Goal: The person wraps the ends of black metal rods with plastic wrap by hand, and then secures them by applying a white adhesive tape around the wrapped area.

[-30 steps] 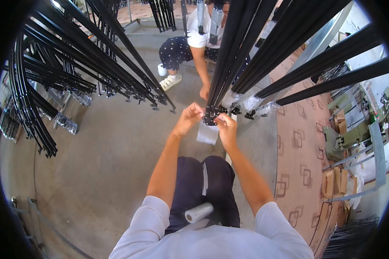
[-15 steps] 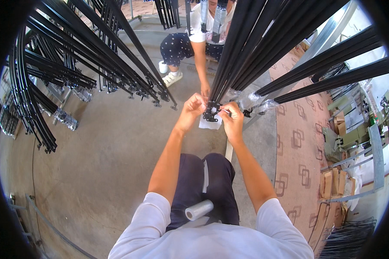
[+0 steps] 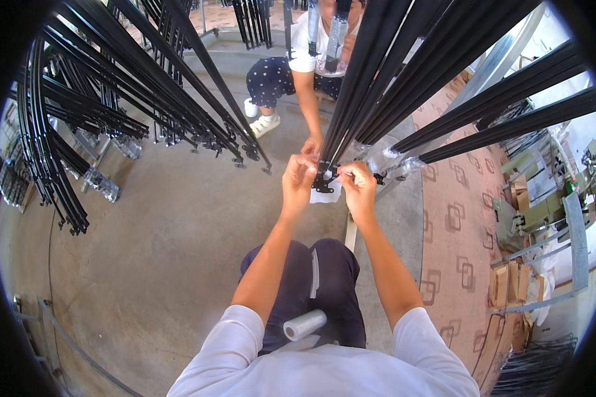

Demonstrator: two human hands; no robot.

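Observation:
A bundle of hanging black rods [image 3: 351,86] comes down between my hands, ending in small black fittings [image 3: 323,180]. To the left of these ends is my left hand [image 3: 299,180], its thumb and fingers pinched together. Opposite it, my right hand [image 3: 358,186] pinches close to the fittings. Whatever either pinch holds is too small to make out. A white sheet [image 3: 326,197] shows just below the rod ends. Across my lap lies a roll of clear film [image 3: 304,324].
Facing me, a person in dotted trousers [image 3: 268,79] reaches a hand [image 3: 312,144] behind the rods. More black rods [image 3: 146,73] hang at left. At right, bundles have film-wrapped ends [image 3: 410,164]. Cardboard boxes [image 3: 510,281] stand beyond the patterned floor [image 3: 453,218].
My left hand has come slightly lower, toward me, still pinched beside the rods. The white sheet sits a little lower. The other person's hand shows more above my left hand.

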